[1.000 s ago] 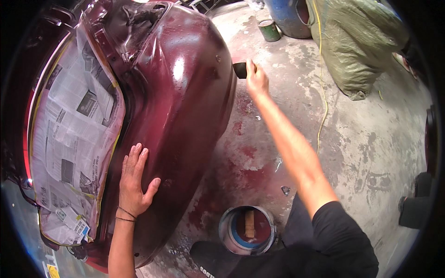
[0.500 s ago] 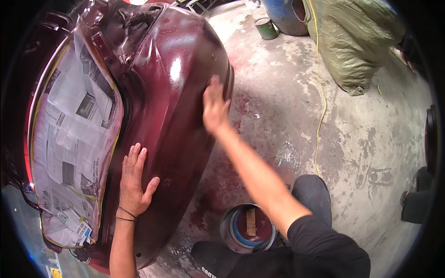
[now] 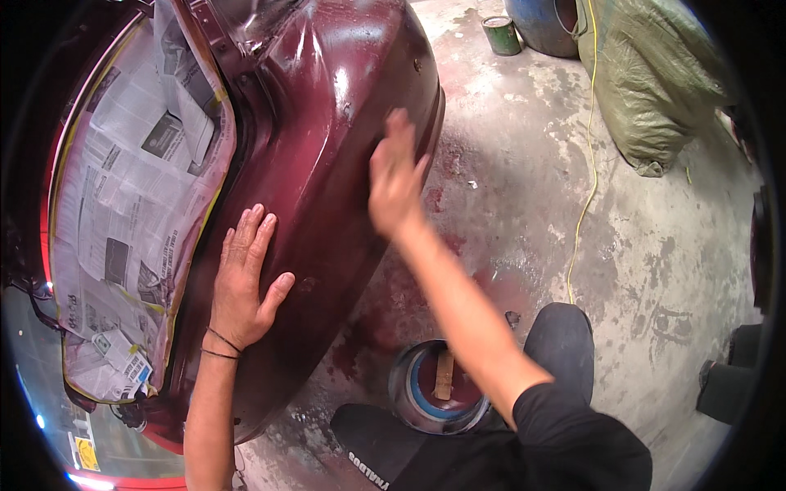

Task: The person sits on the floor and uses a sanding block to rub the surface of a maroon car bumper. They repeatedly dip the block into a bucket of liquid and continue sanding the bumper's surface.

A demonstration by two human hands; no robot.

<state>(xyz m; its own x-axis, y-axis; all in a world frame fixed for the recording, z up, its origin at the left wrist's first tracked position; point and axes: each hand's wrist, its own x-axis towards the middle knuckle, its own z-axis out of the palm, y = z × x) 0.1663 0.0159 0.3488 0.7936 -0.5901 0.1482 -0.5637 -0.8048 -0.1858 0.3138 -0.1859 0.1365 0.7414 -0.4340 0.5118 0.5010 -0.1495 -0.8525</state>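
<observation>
A dark red car body panel [image 3: 327, 196], wet and shiny in places, curves away from me on the left. My left hand [image 3: 246, 282] lies flat on it, fingers stretched forward and thumb apart, with dark bands round the wrist. Farther forward, my right hand [image 3: 395, 180] rests palm down at the panel's outer side, its fingers extended and slightly blurred by motion. Whether anything thin lies under that palm is hidden. Beside my left hand, newspaper [image 3: 123, 196] edged with yellow tape covers a long opening in the car.
Between my knees stands a bucket [image 3: 401, 401] of dark red liquid with a wooden strip in it. A yellow cord [image 3: 583, 209] crosses the stained concrete floor. Beyond are a green can [image 3: 501, 37], a blue drum [image 3: 542, 24] and a large olive sack [image 3: 651, 82].
My view has shifted, so the car and floor things sit differently in it. Both hands remain flat on the panel; the left has slid a little forward along it.
</observation>
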